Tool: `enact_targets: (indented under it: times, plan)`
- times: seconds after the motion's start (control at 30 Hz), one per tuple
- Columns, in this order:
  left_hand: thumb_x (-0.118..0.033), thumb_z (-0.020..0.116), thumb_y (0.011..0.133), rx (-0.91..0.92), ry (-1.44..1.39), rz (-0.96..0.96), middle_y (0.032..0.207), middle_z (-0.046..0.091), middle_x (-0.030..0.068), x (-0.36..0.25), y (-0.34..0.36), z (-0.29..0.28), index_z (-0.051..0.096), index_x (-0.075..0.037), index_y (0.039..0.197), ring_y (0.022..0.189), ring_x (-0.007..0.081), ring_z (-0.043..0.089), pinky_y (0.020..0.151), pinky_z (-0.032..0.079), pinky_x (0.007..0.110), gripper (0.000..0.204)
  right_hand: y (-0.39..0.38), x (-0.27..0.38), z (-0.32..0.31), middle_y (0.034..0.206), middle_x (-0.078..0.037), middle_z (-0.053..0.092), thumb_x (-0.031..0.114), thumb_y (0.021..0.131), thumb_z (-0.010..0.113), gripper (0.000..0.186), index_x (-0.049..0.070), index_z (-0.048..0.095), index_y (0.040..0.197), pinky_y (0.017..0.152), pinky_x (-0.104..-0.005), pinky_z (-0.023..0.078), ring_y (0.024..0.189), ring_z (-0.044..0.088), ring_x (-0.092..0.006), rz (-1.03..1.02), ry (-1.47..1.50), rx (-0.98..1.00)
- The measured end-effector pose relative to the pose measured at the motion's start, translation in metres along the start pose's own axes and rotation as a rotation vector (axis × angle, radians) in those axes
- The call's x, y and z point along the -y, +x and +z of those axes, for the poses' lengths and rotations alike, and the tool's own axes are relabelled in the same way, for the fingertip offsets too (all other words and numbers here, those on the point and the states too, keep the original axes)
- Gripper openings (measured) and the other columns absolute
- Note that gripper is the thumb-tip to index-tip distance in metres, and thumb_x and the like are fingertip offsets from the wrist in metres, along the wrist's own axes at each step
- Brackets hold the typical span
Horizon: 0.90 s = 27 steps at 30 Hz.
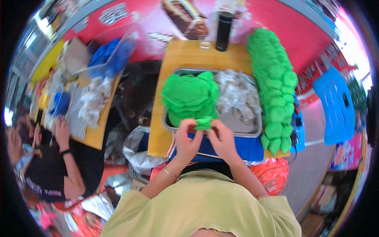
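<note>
My left hand point(187, 139) and my right hand point(222, 140) pinch a small bright green piece point(203, 123) between them, just above the near rim of a metal tray point(241, 134). Its material is hard to tell. In the tray's left half lies a thick pile of thin, round green sheets point(189, 94) of the same colour. Whitish, crumpled, translucent clumps point(239, 96) fill much of the tray's right half. To the right of the tray, puffy green pieces point(274, 91) are packed in long rows running away from me.
The tray rests on a wooden table point(193, 49). A black bottle point(224, 31) and a small clear cup point(205, 42) stand at its far edge. At right is a blue plastic chair point(335, 104). A co-worker point(53, 170) sits at another table point(104, 126) on the left.
</note>
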<state>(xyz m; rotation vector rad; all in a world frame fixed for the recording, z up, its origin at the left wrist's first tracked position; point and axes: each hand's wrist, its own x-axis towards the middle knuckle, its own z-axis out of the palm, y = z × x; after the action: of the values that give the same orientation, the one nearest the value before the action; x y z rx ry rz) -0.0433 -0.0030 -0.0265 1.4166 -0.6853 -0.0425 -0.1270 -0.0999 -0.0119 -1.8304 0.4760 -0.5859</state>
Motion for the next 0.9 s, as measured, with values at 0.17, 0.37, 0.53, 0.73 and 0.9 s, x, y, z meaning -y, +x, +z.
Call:
enact_targets:
  times: [0.17,0.37,0.53,0.73,0.9]
  plan:
    - [0.000,0.063,0.074,0.119,0.245,0.177,0.082,0.053,0.0094,-0.007,0.006,-0.018,0.058,-0.002,0.088,0.074,0.0206,0.053,0.061,0.044,0.029,0.015,0.000,-0.005,0.004,0.070,-0.001,0.053,0.001,0.085,0.051,0.005,0.000,0.055,0.088,0.056,-0.0209,0.041,0.062,0.050,-0.0058,-0.048,-0.007,0.094]
    - [-0.003,0.062,0.080,0.269,-0.059,-0.110,0.091,0.044,0.0062,-0.011,-0.009,-0.015,0.057,-0.004,0.093,0.083,0.0160,0.048,0.068,0.040,0.025,0.014,-0.001,0.001,0.007,0.082,0.001,0.052,-0.001,0.088,0.044,0.012,0.002,0.051,0.097,0.061,-0.0182,0.041,0.072,0.050,-0.0056,0.048,0.300,-0.043]
    - [-0.007,0.063,0.079,0.252,-0.278,-0.132,0.087,0.045,0.0027,-0.005,-0.008,-0.010,0.053,-0.005,0.083,0.076,0.0115,0.046,0.061,0.039,0.022,0.011,-0.001,-0.001,0.008,0.078,0.001,0.052,-0.001,0.088,0.046,0.009,0.001,0.054,0.093,0.058,-0.0183,0.040,0.068,0.049,-0.0046,0.009,0.101,-0.081]
    - [-0.005,0.062,0.080,0.128,-0.154,-0.140,0.088,0.049,0.0047,-0.009,0.010,-0.017,0.054,-0.003,0.087,0.076,0.0118,0.049,0.058,0.040,0.021,0.011,0.002,0.008,-0.003,0.073,0.002,0.052,0.005,0.086,0.055,0.007,0.002,0.058,0.092,0.055,-0.0201,0.038,0.062,0.047,-0.0055,0.114,0.215,0.108]
    - [-0.004,0.061,0.080,0.238,0.054,-0.017,0.089,0.050,0.0065,-0.008,0.011,-0.009,0.056,-0.002,0.091,0.077,0.0146,0.051,0.055,0.041,0.022,0.012,0.005,0.008,-0.010,0.074,0.005,0.047,0.008,0.088,0.053,0.008,0.005,0.056,0.095,0.054,-0.0185,0.033,0.062,0.040,-0.0037,0.353,0.820,0.106]
